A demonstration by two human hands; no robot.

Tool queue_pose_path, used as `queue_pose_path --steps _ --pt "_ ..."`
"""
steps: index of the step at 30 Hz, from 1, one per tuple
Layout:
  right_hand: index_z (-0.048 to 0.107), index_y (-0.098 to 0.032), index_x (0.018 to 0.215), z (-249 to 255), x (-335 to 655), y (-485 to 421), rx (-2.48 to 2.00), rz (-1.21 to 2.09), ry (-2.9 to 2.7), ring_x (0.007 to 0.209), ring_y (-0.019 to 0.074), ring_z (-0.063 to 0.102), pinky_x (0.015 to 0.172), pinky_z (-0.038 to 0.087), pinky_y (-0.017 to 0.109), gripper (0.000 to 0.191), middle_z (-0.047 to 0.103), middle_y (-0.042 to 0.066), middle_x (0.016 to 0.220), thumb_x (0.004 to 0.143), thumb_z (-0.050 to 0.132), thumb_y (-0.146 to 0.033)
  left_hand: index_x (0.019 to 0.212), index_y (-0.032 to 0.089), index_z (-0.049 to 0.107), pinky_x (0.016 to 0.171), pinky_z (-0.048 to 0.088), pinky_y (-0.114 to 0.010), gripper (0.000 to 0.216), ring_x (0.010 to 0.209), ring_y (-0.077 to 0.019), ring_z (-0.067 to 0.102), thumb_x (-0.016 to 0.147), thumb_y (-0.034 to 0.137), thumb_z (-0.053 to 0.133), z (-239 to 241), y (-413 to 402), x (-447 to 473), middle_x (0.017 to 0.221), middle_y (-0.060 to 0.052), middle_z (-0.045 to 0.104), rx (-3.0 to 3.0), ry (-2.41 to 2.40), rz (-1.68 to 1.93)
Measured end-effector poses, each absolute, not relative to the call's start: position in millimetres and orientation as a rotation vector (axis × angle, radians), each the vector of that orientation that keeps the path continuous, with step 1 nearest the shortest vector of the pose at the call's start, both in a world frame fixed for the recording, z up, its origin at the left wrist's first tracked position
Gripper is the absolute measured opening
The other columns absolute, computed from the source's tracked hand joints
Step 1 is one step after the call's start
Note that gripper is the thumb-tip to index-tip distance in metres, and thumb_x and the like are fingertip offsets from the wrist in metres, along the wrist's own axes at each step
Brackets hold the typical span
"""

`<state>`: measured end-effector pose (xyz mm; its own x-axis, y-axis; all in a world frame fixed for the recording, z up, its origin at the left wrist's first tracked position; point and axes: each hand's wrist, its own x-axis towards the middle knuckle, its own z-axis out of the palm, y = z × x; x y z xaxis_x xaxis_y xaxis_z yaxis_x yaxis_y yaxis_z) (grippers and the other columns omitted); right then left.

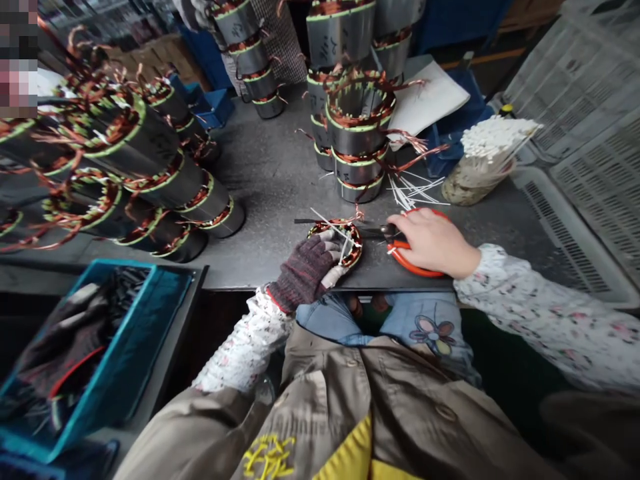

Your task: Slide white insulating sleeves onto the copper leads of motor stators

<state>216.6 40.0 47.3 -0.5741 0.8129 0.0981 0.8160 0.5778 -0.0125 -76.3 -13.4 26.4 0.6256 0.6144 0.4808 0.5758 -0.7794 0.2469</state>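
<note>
At the table's front edge stands a motor stator (354, 248) with copper windings and white cable ties across its top. My left hand (310, 267), in a dark knitted glove with pale fingertips, is closed on its near left side. My bare right hand (434, 241) is closed over the scissors (415, 268), which have orange-red handles. Their dark blades point left toward the stator; the fingers under my right palm are hidden. A thin dark strip sticks out left of the stator. Loose white cable ties (413, 190) lie beyond my right hand.
Stacked stators (361, 140) stand behind the work, and more stacks (155, 160) lean at left. A tub of white cable ties (477, 167) is at right, beside grey plastic crates (575, 233). A teal bin (165, 320) at lower left holds gloves and dark pieces.
</note>
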Motion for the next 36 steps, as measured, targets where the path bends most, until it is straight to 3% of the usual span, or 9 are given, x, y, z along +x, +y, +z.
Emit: queue_pose_path --steps 4,8,13,18,23,29,33,36 --pt "0.064 -0.009 0.137 51 191 48 -1.397 -0.108 -2.775 0.103 0.0358 0.068 0.086 0.048 0.043 0.054 0.075 0.022 0.111 0.091 0.054 -0.035 0.104 0.015 0.071 0.115 0.053 -0.052 0.018 0.118 -0.0265 0.067 0.098 0.026 0.058 27 -14 -74 0.108 -0.010 0.075 2.760 0.968 0.905" --pt "0.067 -0.017 0.135 48 197 46 -1.524 0.162 -2.776 0.086 0.0296 0.072 0.074 0.048 0.037 0.048 0.080 0.013 0.098 0.094 0.052 -0.039 0.107 0.015 0.070 0.114 0.053 -0.054 0.019 0.124 -0.0285 0.065 0.097 0.026 0.058 26 -14 -75 0.112 -0.012 0.074 2.770 0.994 0.862" --pt "0.068 -0.018 0.130 54 215 33 -1.301 0.067 -2.804 0.104 0.0314 0.069 0.086 0.048 0.040 0.046 0.077 0.014 0.114 0.091 0.054 -0.037 0.112 0.016 0.070 0.114 0.051 -0.057 0.024 0.133 -0.0319 0.061 0.097 0.032 0.059 22 -14 -78 0.117 -0.012 0.073 2.758 1.033 0.823" --pt "0.070 -0.019 0.118 69 217 33 -1.304 -0.035 -2.985 0.082 0.0309 0.067 0.070 0.040 0.039 0.039 0.076 0.014 0.088 0.090 0.052 -0.040 0.115 0.014 0.068 0.114 0.051 -0.057 0.034 0.135 -0.0338 0.059 0.095 0.041 0.065 21 -14 -78 0.119 -0.015 0.071 2.781 1.022 0.831" --pt "0.070 -0.021 0.120 69 206 22 -1.174 0.035 -2.992 0.086 0.0289 0.066 0.071 0.040 0.038 0.042 0.077 0.013 0.095 0.088 0.056 -0.045 0.115 0.016 0.068 0.114 0.052 -0.057 0.032 0.135 -0.0340 0.060 0.096 0.041 0.065 18 -15 -77 0.118 -0.014 0.072 2.787 1.052 0.836" --pt "0.072 -0.023 0.114 57 192 15 -1.303 0.123 -2.922 0.076 0.0251 0.066 0.065 0.038 0.035 0.035 0.077 0.009 0.085 0.091 0.053 -0.040 0.112 0.015 0.069 0.114 0.052 -0.053 0.032 0.135 -0.0319 0.060 0.096 0.043 0.068 16 -16 -80 0.116 -0.012 0.072 2.751 1.149 0.824" --pt "0.063 -0.020 0.136 38 222 37 -1.675 0.195 -2.631 0.077 0.0278 0.069 0.066 0.044 0.035 0.055 0.078 0.012 0.094 0.091 0.059 -0.050 0.113 0.016 0.071 0.114 0.051 -0.053 0.035 0.134 -0.0315 0.059 0.094 0.046 0.070 12 -1 -107 0.113 -0.012 0.074 2.748 1.278 0.790" --pt "0.059 -0.013 0.142 14 257 56 -1.699 0.212 -2.502 0.101 0.0342 0.070 0.083 0.054 0.042 0.064 0.074 0.019 0.120 0.088 0.063 -0.046 0.110 0.019 0.074 0.113 0.051 -0.053 0.033 0.130 -0.0313 0.061 0.092 0.047 0.072 14 21 -134 0.113 -0.011 0.075 2.775 1.522 0.757"
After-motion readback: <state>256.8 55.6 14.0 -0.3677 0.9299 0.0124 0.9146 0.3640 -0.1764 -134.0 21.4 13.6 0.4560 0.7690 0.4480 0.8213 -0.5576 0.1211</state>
